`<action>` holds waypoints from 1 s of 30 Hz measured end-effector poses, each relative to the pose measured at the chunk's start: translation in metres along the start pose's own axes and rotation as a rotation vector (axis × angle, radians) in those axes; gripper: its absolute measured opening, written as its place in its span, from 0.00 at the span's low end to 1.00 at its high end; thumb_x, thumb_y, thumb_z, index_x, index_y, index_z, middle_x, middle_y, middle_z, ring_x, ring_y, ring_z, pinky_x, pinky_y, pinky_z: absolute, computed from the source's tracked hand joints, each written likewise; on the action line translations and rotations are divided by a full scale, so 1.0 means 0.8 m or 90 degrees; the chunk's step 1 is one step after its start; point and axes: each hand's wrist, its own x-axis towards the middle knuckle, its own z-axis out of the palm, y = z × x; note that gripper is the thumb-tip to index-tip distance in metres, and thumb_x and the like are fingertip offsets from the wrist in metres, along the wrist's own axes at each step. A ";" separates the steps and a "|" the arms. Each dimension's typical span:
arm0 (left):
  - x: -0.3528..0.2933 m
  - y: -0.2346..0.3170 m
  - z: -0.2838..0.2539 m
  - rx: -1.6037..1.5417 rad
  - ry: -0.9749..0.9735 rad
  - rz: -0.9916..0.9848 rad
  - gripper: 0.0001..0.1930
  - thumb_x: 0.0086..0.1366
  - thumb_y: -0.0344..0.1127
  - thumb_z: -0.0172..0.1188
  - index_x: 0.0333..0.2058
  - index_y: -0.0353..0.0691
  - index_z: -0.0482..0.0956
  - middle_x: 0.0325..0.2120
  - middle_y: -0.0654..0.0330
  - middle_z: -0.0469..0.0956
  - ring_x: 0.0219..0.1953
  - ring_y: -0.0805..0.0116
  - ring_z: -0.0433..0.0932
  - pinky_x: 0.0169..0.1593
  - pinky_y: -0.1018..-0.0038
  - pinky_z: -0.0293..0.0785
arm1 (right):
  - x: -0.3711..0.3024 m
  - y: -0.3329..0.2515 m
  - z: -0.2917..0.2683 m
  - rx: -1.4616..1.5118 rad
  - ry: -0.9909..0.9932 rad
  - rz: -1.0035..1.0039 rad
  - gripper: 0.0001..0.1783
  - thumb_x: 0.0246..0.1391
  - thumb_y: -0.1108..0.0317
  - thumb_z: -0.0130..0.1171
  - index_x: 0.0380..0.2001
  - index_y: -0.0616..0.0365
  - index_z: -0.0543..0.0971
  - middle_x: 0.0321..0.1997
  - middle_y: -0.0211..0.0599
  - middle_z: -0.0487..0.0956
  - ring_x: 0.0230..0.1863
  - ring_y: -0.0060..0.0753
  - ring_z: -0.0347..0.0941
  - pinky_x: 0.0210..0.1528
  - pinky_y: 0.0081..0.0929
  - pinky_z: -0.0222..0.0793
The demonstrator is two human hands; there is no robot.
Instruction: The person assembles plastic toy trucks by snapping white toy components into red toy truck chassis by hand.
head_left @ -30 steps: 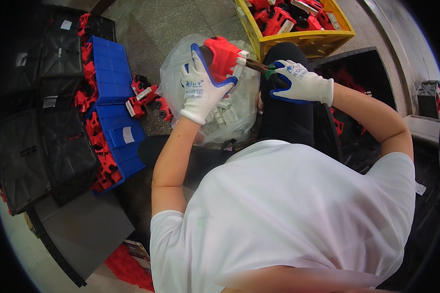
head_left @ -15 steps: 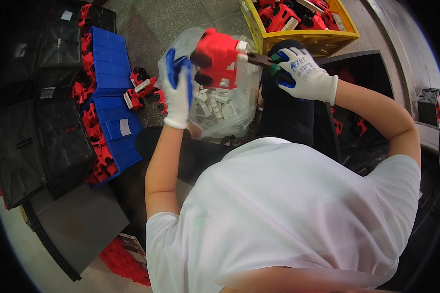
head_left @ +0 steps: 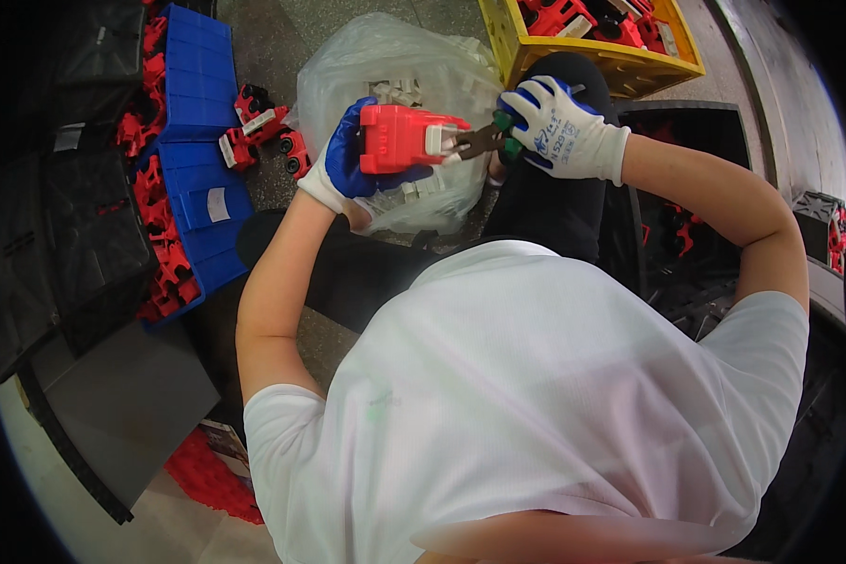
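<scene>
A red plastic toy vehicle (head_left: 399, 139) is in my left hand (head_left: 340, 162), whose blue-and-white glove is wrapped round its far-left end. At its right end sits a white block-like part (head_left: 438, 141). My gloved right hand (head_left: 573, 132) grips pliers (head_left: 479, 142) with dark jaws and green handles. The jaws meet the white part; whether they pinch it I cannot tell. Below the toy vehicle lies a clear plastic bag (head_left: 334, 80), spread open, with many white plastic pieces (head_left: 395, 92) inside.
On the left, blue bins (head_left: 197, 75) hold red toy vehicles, beside stacked black crates (head_left: 94, 226). Several red toys (head_left: 258, 120) lie on the floor by the bag. A yellow crate (head_left: 587, 49) of red toys stands at the back right, and a black bin (head_left: 696, 122) is beside my right leg.
My left hand has closed round the toy vehicle, which was hanging from the pliers. The toy has turned and come lower. The pliers have shifted slightly left and down.
</scene>
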 end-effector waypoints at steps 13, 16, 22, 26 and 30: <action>-0.023 -0.025 -0.030 -0.107 0.094 0.116 0.30 0.63 0.55 0.49 0.59 0.45 0.63 0.60 0.51 0.62 0.62 0.48 0.61 0.63 0.45 0.57 | 0.012 -0.009 -0.032 -0.077 -0.129 0.125 0.23 0.52 0.53 0.57 0.51 0.46 0.75 0.63 0.47 0.59 0.66 0.51 0.52 0.68 0.55 0.43; -0.010 -0.029 -0.036 -0.113 0.102 0.079 0.29 0.64 0.54 0.49 0.59 0.45 0.63 0.60 0.51 0.62 0.61 0.48 0.62 0.63 0.46 0.59 | -0.002 -0.009 -0.025 -0.065 -0.158 0.123 0.23 0.52 0.52 0.58 0.51 0.43 0.75 0.65 0.46 0.58 0.68 0.52 0.49 0.68 0.56 0.42; 0.006 -0.041 -0.023 -0.111 0.124 0.059 0.26 0.62 0.51 0.53 0.55 0.44 0.69 0.55 0.52 0.68 0.56 0.52 0.68 0.59 0.49 0.66 | -0.020 -0.012 -0.008 -0.003 -0.084 0.114 0.22 0.53 0.51 0.58 0.50 0.43 0.76 0.67 0.46 0.54 0.70 0.53 0.44 0.69 0.57 0.41; 0.014 -0.049 -0.032 -0.090 0.051 0.121 0.26 0.62 0.51 0.53 0.55 0.44 0.68 0.55 0.53 0.68 0.56 0.53 0.68 0.59 0.51 0.66 | -0.022 -0.012 -0.013 0.046 -0.070 0.157 0.21 0.53 0.50 0.58 0.49 0.44 0.76 0.67 0.46 0.55 0.70 0.53 0.44 0.69 0.57 0.40; 0.012 -0.057 -0.023 -0.058 0.028 0.157 0.26 0.63 0.51 0.52 0.56 0.45 0.67 0.56 0.55 0.68 0.56 0.54 0.68 0.60 0.56 0.65 | -0.024 -0.009 -0.004 0.030 -0.048 0.159 0.22 0.52 0.49 0.59 0.48 0.44 0.76 0.65 0.47 0.57 0.69 0.52 0.46 0.68 0.58 0.40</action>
